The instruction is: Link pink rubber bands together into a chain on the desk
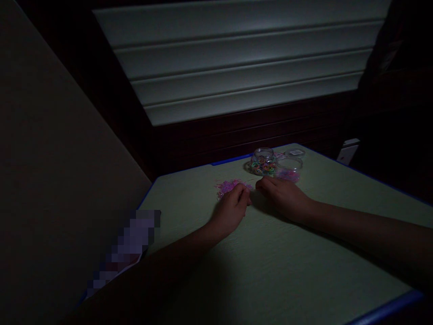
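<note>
A loose pile of small pink and purple beads [226, 186] lies on the pale green tabletop. My left hand [233, 203] rests at the pile's near right side, its fingers pinched together. Just across a small gap, my right hand [282, 195] is also closed in a pinch, close in front of the jars. Whatever sits between either set of fingertips is too small and dark to make out. Behind my right hand stands a clear jar with pink and purple contents [288, 170], its lower part partly covered. Beside it is a clear jar of colourful small rings [263, 162].
A clear round lid [295, 154] with a white label lies behind the jars. The green table [270, 271] has a blue edge. A blurred-out printed item [130, 241] is at its left side. Behind are a slatted panel [250, 58] and a white socket [348, 151]; the light is dim.
</note>
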The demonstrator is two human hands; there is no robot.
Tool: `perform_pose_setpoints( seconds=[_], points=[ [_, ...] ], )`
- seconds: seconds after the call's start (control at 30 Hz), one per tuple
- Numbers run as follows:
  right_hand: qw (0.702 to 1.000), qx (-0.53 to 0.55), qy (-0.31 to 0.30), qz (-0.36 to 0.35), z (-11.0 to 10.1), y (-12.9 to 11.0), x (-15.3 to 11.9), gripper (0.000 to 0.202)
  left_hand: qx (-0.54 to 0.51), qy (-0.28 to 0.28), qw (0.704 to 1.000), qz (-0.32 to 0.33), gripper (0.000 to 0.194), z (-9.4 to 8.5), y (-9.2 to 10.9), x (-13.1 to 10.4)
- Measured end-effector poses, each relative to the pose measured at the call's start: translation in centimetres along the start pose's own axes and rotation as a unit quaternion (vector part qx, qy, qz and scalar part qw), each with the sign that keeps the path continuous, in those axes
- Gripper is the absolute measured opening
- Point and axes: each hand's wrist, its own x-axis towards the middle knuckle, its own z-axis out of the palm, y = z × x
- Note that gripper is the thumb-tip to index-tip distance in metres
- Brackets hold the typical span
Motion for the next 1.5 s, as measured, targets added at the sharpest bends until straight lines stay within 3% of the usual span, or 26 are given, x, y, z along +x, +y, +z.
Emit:
perform_pose_setpoints(
  seconds=[0.13,0.3,0.6,0.93,1.5],
  points=[
    [0.994,0.097,0.026,0.036,0.5,-0.2,0.1,0.015,0.007,0.006,1.0,0.002,0.031,0.0,-0.1,0.1],
    [0.956,0.265,0.062,0.106,0.4,-0.4,0.2,0.022,-0.001,0.002,1.0,0.004,0.032,0.0,-0.2,0.1],
    [0.913,0.385,0.011,0.136,1.0,-0.2,0.4,0.028,-0.022,-0.007,1.0,0.007,0.03,0.1,-0.4,0.0],
    [0.901,0.407,0.005,0.152,1.1,0.0,0.6,0.025,-0.007,0.001,1.0,0.013,0.03,0.1,-0.4,0.0],
    [0.912,0.39,0.031,0.121,1.1,0.0,0.6,0.021,-0.046,-0.01,0.999,-0.007,0.033,0.0,0.0,0.0]
  ],
)
